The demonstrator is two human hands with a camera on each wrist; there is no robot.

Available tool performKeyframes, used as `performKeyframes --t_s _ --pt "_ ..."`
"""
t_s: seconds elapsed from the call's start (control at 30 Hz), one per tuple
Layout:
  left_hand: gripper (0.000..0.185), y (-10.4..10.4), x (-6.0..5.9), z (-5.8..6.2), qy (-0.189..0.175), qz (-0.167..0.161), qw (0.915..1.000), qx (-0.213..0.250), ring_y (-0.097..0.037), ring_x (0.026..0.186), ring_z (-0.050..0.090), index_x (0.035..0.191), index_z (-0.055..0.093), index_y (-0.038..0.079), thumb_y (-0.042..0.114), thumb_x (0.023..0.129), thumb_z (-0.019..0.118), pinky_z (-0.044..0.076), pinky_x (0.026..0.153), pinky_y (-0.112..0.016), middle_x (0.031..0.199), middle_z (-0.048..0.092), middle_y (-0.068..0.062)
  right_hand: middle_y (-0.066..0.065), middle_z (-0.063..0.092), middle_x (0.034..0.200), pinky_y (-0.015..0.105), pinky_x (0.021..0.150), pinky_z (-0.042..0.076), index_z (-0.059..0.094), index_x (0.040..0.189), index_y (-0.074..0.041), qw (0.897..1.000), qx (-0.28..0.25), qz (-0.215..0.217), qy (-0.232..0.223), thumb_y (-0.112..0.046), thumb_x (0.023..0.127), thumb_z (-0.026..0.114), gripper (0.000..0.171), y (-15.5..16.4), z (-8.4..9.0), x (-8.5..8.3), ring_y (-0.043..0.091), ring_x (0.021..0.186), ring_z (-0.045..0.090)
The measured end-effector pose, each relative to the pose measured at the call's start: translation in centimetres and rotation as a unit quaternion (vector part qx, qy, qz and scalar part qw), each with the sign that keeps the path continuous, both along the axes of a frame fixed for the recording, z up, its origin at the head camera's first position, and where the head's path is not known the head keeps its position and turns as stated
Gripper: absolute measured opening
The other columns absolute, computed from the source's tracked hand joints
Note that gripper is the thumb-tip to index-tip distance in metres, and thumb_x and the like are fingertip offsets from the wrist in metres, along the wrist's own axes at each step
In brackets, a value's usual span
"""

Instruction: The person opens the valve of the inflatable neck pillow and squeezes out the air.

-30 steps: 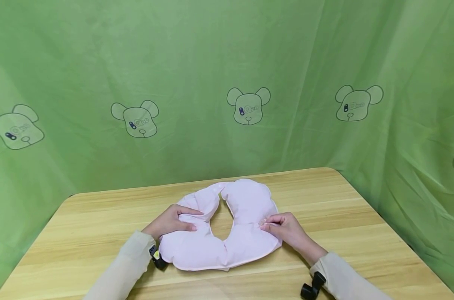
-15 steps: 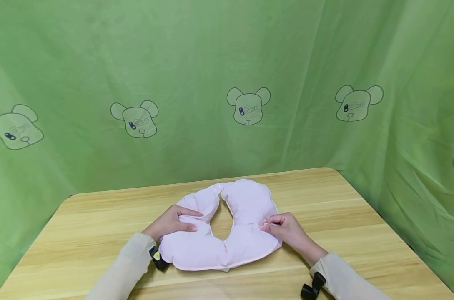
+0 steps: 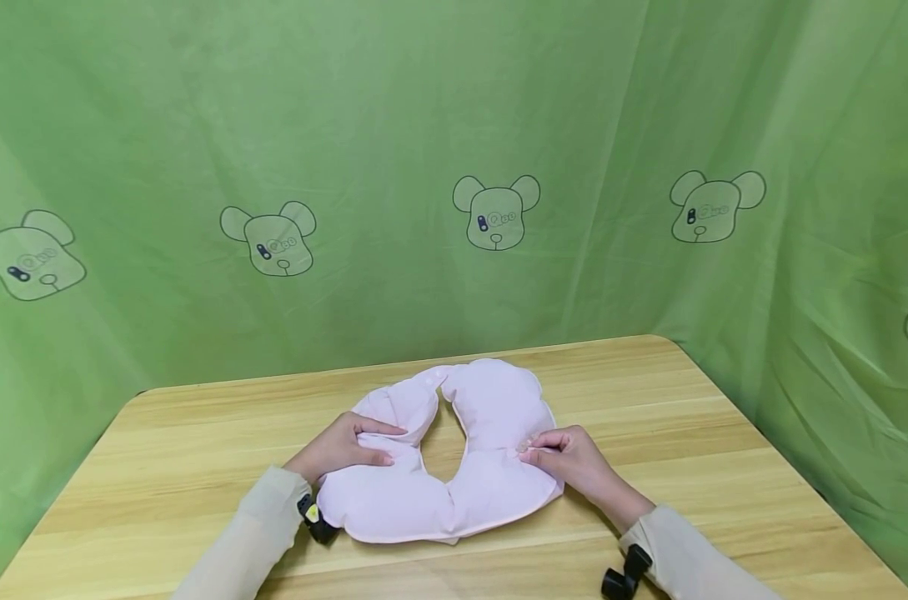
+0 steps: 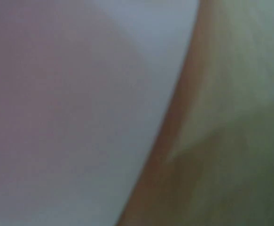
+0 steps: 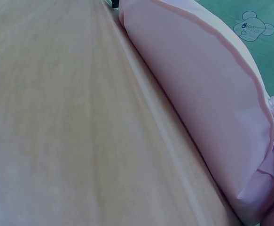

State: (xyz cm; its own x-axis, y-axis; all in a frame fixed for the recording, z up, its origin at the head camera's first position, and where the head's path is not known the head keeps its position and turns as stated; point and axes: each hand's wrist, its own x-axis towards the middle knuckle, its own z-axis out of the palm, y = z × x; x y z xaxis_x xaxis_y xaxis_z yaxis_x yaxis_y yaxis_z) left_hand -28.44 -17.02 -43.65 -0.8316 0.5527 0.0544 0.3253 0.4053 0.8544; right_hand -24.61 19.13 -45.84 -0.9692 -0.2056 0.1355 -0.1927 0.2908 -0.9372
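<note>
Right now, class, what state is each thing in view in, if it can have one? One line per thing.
Pink pillow: puffed up, far ends together; unclear whether fastened.
Left hand: resting on the pillow, thumb and index finger extended.
Right hand: pinching at the pillow.
Table: bearing the pillow.
Green curtain: hanging, creased.
Black wrist cameras: both worn.

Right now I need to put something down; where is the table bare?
The table is bare from its left edge to the left sleeve, and from the right hand to the right edge. The pillow and the left hand crowd the middle.
</note>
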Motion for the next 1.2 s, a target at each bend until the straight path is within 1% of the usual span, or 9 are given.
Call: performKeyframes --t_s 0.13,0.23,0.5,0.7,1.0,1.2 --pt "0.038 -0.3 -0.7 -1.4 0.003 0.005 1.0 -0.005 -0.01 0.109 0.053 0.112 0.07 0.01 0.014 0.076 0.079 0.04 0.09 -0.015 0.118 0.065 -0.008 0.004 0.068 0.077 0.017 0.056 0.047 0.07 0.083 0.01 1.0 -0.005 0.011 0.005 -0.003 0.078 0.074 0.014 0.1 0.0 0.0 0.001 0.068 0.056" --pt "0.038 -0.4 -0.9 -1.7 0.005 0.001 1.0 0.0 -0.011 0.11 0.053 0.112 0.071 0.012 0.017 0.075 0.079 0.04 0.091 -0.016 0.118 0.066 -0.006 0.002 0.068 0.077 0.017 0.056 0.047 0.07 0.084 0.01 1.0 -0.006 0.014 0.006 -0.003 0.079 0.073 0.014 0.1 -0.1 0.1 0.001 0.068 0.055" --pt "0.039 -0.5 -0.9 -1.6 0.005 -0.006 1.0 0.003 -0.014 0.114 0.053 0.112 0.071 0.018 0.026 0.074 0.08 0.039 0.093 -0.018 0.118 0.066 -0.002 0.009 0.068 0.079 0.017 0.057 0.047 0.071 0.082 0.008 1.0 0.002 0.005 0.003 -0.004 0.078 0.074 0.014 0.1 -0.1 0.0 0.002 0.069 0.056" --pt "0.039 -0.6 -0.9 -1.7 0.006 -0.009 0.9999 0.002 -0.014 0.114 0.052 0.112 0.071 0.019 0.025 0.074 0.08 0.039 0.093 -0.017 0.117 0.066 0.001 0.013 0.068 0.08 0.018 0.056 0.047 0.07 0.084 0.01 1.0 0.004 0.004 -0.005 -0.004 0.078 0.074 0.016 0.1 -0.2 0.0 0.003 0.068 0.055" --pt "0.04 -0.6 -1.1 -2.0 0.013 -0.012 0.9998 -0.001 -0.014 0.114 0.053 0.112 0.071 0.018 0.025 0.074 0.08 0.039 0.094 -0.018 0.117 0.066 -0.001 0.01 0.068 0.081 0.018 0.056 0.047 0.07 0.086 0.011 1.0 0.006 0.008 -0.012 -0.006 0.078 0.074 0.019 0.1 -0.2 0.0 0.003 0.069 0.054" --pt "0.04 -0.6 -1.0 -1.9 0.012 -0.014 0.9998 0.001 -0.012 0.113 0.053 0.113 0.071 0.017 0.025 0.075 0.08 0.039 0.093 -0.018 0.117 0.066 0.0 0.009 0.068 0.08 0.018 0.057 0.046 0.07 0.085 0.011 1.0 0.01 0.01 -0.01 -0.006 0.078 0.075 0.019 0.1 -0.2 0.0 0.003 0.069 0.054"
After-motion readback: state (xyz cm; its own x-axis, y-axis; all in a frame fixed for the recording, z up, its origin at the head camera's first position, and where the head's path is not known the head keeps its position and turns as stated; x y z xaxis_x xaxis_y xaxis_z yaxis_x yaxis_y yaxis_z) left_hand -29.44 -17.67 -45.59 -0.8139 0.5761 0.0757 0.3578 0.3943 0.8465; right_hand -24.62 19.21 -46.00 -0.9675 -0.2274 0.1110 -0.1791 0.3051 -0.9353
